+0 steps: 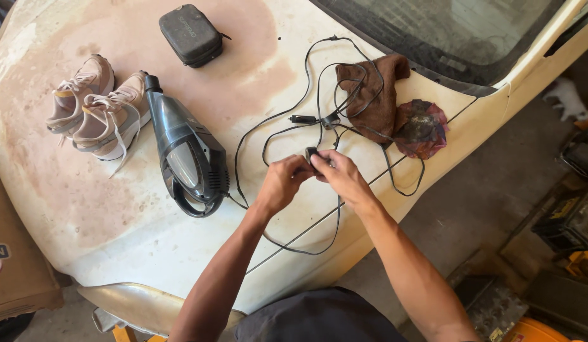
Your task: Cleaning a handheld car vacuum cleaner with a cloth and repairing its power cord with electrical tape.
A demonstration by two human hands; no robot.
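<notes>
Faded cream car hood [180,247] in a garage, serving as surface. Left hand [281,183] and right hand [337,176] both pinched shut on small black plug [312,154] of tangled black cord [319,82], just above the hood. Best kept close together, cord slack, clear of handheld vacuum [189,158], brown rag [376,92], pair of sneakers [97,107], and dark zip case [191,35].

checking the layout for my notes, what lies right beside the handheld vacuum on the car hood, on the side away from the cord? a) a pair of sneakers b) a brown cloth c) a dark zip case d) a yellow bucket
a: the pair of sneakers rests against the handheld vacuum near its nozzle end, while the brown cloth lies across the cord and the dark zip case sits apart, higher on the hood.
</notes>
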